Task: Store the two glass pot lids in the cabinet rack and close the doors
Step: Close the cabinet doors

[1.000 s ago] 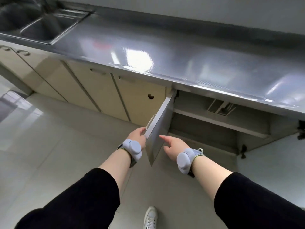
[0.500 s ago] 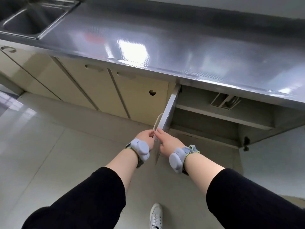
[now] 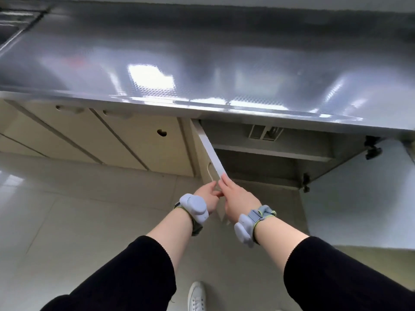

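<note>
The left cabinet door [image 3: 211,153] stands open, edge toward me, with its loop handle [image 3: 208,169] on the beige outer face. My left hand [image 3: 207,194] grips the door's free edge just below the handle. From the inner side, my right hand [image 3: 238,198] lies along the same edge, fingers stretched up it. The cabinet opening shows a grey shelf [image 3: 269,151]. The right door [image 3: 359,198] hangs wide open at the right. No glass lids or rack show in this view.
A steel countertop [image 3: 202,63] overhangs the cabinets, with a sink [image 3: 13,21] at its far left. Closed beige doors [image 3: 143,140] run to the left. My white shoe [image 3: 197,295] is on the tiled floor below.
My right hand moved left from open air onto the door's edge, joining the left hand. The door went from showing its grey inner face to edge-on. My view moved closer.
</note>
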Motion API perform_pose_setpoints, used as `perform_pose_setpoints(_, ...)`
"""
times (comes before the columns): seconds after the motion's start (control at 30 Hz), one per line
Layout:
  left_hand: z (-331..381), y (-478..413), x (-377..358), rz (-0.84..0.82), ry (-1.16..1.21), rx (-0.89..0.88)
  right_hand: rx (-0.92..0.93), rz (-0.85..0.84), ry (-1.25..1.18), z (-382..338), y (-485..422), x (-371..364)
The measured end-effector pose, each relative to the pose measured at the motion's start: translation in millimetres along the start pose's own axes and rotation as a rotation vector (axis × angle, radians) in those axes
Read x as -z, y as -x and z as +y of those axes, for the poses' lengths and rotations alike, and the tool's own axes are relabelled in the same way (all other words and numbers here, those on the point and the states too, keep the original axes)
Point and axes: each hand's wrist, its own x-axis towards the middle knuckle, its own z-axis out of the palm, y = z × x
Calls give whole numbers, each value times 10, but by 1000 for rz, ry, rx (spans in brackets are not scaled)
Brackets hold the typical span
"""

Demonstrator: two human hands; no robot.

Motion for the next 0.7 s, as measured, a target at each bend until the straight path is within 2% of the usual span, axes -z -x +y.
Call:
perform_pose_setpoints(0.07, 262, -202, -207, -50, 37, -57, -28, 58, 43, 318, 17, 115)
perform_pose_setpoints(0.23, 880, -560, -466, -98, 82, -100, -114, 63, 115, 886, 9, 422)
perform_pose_setpoints(0.4, 1300, -899, -714, 37, 14, 0, -123, 64, 77, 1352, 6, 715)
perform_pose_setpoints(0.5, 1310, -1001, -684, 35, -39, 17, -147, 63, 30, 1530, 64, 767)
perform_pose_setpoints(0.63, 1408, -1104, -705, 93, -76, 61, -270, 103, 18, 1927, 257, 736)
perform_pose_setpoints(0.7, 1548, -1070, -878, 178, -81, 92, -347, 136, -9, 2152, 408, 729)
